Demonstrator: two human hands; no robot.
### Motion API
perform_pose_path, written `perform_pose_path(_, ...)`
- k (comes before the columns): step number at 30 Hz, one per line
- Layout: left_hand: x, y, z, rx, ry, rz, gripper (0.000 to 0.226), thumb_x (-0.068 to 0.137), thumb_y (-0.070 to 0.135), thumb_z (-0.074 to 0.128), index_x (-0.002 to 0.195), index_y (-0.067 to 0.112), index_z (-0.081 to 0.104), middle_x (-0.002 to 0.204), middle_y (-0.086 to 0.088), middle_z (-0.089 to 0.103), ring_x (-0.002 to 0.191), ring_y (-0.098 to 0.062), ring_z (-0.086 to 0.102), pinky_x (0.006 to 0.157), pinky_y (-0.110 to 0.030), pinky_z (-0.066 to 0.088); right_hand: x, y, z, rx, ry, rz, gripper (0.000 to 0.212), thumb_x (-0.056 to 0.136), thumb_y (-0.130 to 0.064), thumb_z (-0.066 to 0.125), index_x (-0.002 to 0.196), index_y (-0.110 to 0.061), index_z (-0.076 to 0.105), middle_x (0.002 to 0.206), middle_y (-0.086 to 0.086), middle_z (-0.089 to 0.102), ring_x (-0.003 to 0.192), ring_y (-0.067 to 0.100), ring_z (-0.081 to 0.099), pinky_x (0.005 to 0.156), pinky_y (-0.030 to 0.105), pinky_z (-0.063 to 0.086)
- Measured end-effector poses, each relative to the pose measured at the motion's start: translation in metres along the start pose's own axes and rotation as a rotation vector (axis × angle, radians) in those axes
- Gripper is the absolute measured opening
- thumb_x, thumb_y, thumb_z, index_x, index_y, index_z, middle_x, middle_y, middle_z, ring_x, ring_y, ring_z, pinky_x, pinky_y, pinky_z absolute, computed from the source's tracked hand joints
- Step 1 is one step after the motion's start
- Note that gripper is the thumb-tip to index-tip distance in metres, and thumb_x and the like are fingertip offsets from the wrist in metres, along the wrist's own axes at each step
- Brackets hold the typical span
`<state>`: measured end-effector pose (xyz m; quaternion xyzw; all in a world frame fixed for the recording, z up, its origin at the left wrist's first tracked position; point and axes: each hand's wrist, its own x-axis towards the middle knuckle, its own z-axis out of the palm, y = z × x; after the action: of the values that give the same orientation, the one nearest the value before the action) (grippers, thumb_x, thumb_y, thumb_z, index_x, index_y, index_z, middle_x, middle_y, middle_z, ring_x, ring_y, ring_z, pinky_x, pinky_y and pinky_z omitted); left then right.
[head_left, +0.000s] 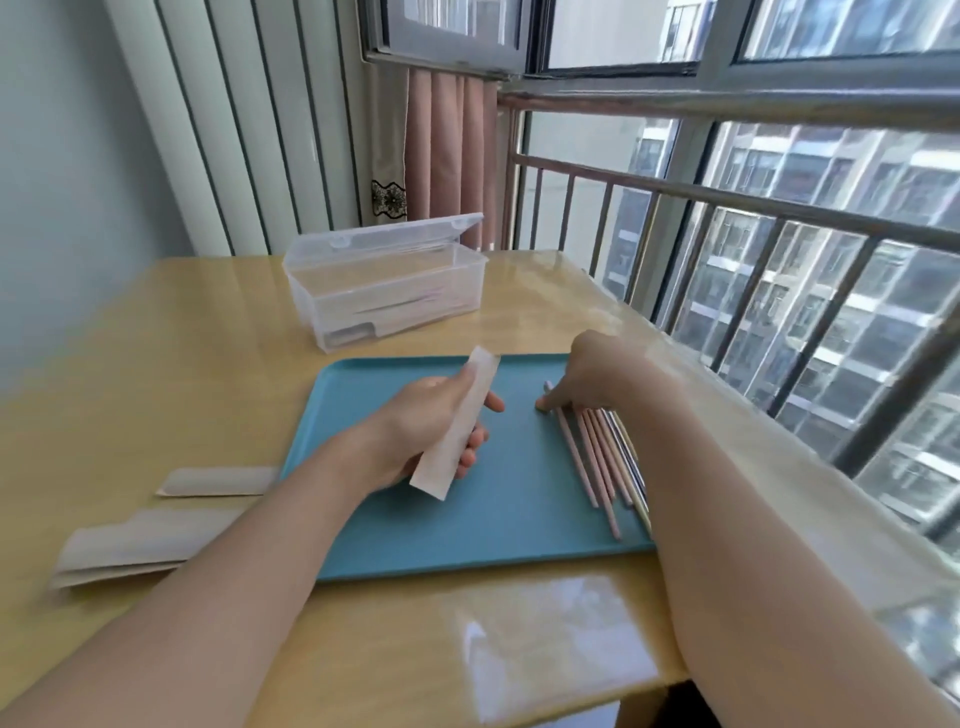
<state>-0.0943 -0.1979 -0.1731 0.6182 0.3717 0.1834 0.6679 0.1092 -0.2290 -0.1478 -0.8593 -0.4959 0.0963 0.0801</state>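
Note:
A blue tray (467, 530) lies on the wooden table (171, 374). My left hand (431, 426) holds a long pale paper sleeve (457, 426) tilted above the tray's middle. Several pink chopsticks (592, 462) lie in a bundle along the tray's right side. My right hand (592, 374) rests over their far ends, its fingertips pinching the tip of the leftmost stick.
A clear plastic box (384, 291) with its lid up stands beyond the tray, some wrapped items inside. Paper sleeves (218, 480) and a small stack of them (135, 545) lie left of the tray. A railing and window (779, 270) run close along the table's right edge.

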Motion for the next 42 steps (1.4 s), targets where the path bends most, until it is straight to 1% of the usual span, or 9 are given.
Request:
perform_pose_path(4,-0.002,0.000,-0.002,0.019,-0.025,0.006,0.047,0.108,0.041,0.036,0.112,0.005,0.066,0.061,-0.005,0.057,0.049,-0.016,0.051,0.048,-0.024,0.046,-0.001,0.001,0.001,0.092,-0.047,-0.037,0.037,0.079,-0.032,0.079,0.063,-0.003,0.062,0.056,0.004,0.057,0.052,0.019,0.049,0.051,0.026,0.039)
perform_pose_path(7,-0.001,0.001,-0.007,-0.049,-0.025,0.008,0.042,0.109,0.033,0.035,0.118,0.004,0.064,0.063,-0.005,0.059,0.050,-0.016,0.053,0.049,-0.025,0.048,0.001,0.002,-0.003,0.647,0.019,-0.081,0.023,0.086,-0.018,0.071,0.077,0.004,0.072,0.062,0.009,0.063,0.052,0.016,0.050,0.049,0.026,0.043)
perform_pose_path(10,-0.001,0.000,-0.009,-0.036,-0.040,0.006,0.040,0.109,0.032,0.035,0.121,0.008,0.065,0.066,-0.002,0.060,0.051,-0.013,0.051,0.049,-0.024,0.047,-0.001,-0.004,-0.011,1.294,0.034,-0.133,0.014,0.095,-0.003,0.060,0.092,0.010,0.065,0.072,0.015,0.063,0.050,0.011,0.049,0.047,0.016,0.042)
perform_pose_path(12,-0.001,0.000,-0.008,-0.008,-0.053,0.005,0.041,0.108,0.036,0.036,0.120,0.012,0.067,0.067,-0.001,0.059,0.051,-0.013,0.049,0.049,-0.023,0.045,-0.001,-0.003,-0.014,1.540,0.103,-0.148,0.010,0.097,-0.002,0.060,0.095,0.007,0.063,0.073,0.015,0.065,0.049,0.010,0.054,0.048,0.013,0.045)
perform_pose_path(15,-0.002,0.001,-0.008,0.008,-0.077,0.008,0.043,0.107,0.042,0.035,0.118,0.015,0.067,0.066,0.000,0.057,0.052,-0.013,0.047,0.051,-0.023,0.043,0.004,0.004,-0.013,1.710,0.195,-0.155,0.011,0.099,-0.007,0.061,0.098,0.003,0.064,0.078,0.015,0.071,0.054,0.012,0.065,0.056,0.017,0.058)
perform_pose_path(27,-0.001,-0.001,-0.010,-0.011,-0.087,0.054,0.041,0.108,0.039,0.035,0.119,0.018,0.068,0.067,-0.001,0.055,0.051,-0.013,0.044,0.050,-0.023,0.042,0.014,0.010,-0.007,1.652,0.257,-0.167,0.011,0.101,-0.008,0.058,0.104,0.001,0.063,0.082,0.016,0.071,0.059,0.015,0.067,0.057,0.020,0.057)
perform_pose_path(34,0.000,-0.001,-0.013,-0.047,-0.094,0.075,0.040,0.108,0.036,0.036,0.120,0.014,0.067,0.066,0.000,0.053,0.049,-0.011,0.044,0.049,-0.021,0.040,0.013,0.005,-0.001,1.530,0.111,-0.229,0.044,0.096,0.000,0.062,0.134,-0.010,0.043,0.090,0.024,0.072,0.063,0.019,0.066,0.059,0.024,0.058)
perform_pose_path(39,0.003,-0.002,-0.014,-0.053,-0.071,0.079,0.040,0.108,0.036,0.037,0.119,0.011,0.067,0.065,0.001,0.053,0.047,-0.009,0.043,0.047,-0.020,0.041,0.007,-0.002,0.003,1.264,-0.015,-0.299,0.025,0.102,-0.014,0.057,0.125,-0.007,0.063,0.101,0.018,0.073,0.072,0.020,0.067,0.058,0.025,0.054)
perform_pose_path(42,0.004,-0.002,-0.014,-0.070,-0.058,0.077,0.040,0.108,0.035,0.037,0.119,0.010,0.067,0.065,0.000,0.052,0.046,-0.009,0.043,0.046,-0.020,0.040,0.006,-0.005,0.007,1.158,-0.062,-0.341,0.027,0.103,-0.024,0.055,0.120,-0.008,0.069,0.096,0.012,0.071,0.076,0.021,0.063,0.062,0.027,0.052)
